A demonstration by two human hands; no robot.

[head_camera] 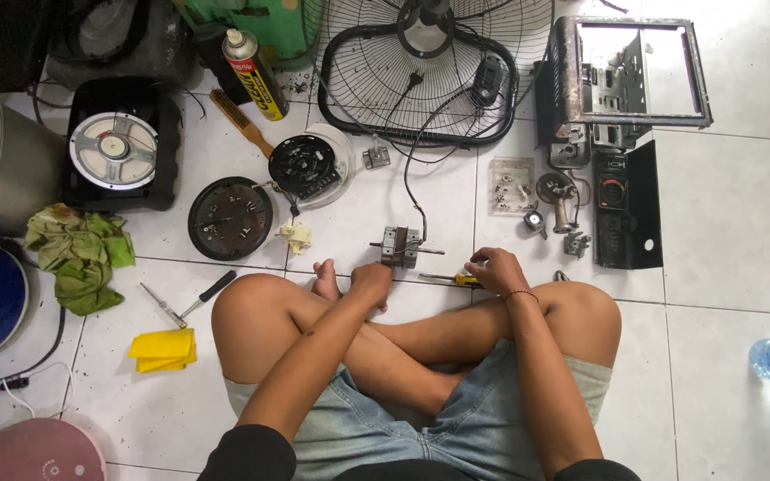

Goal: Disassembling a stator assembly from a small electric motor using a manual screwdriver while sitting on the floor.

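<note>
Fan motor (400, 246): small grey block, shaft through; left hand (371, 280) touching, grip unclear; right hand (495, 269) clamped on screwdriver (449, 279).

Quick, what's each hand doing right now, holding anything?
Left hand: curled on the small fan motor on the floor, gripping it.
Right hand: closed around a yellow-handled screwdriver.

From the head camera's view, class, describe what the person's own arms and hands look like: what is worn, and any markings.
Both arms are bare from the dark, black-looking short sleeves at the shoulders down to the hands. The left hand wears nothing visible. The right hand has a thin reddish cord bracelet around the wrist. No gloves, watch or visible markings.
</note>
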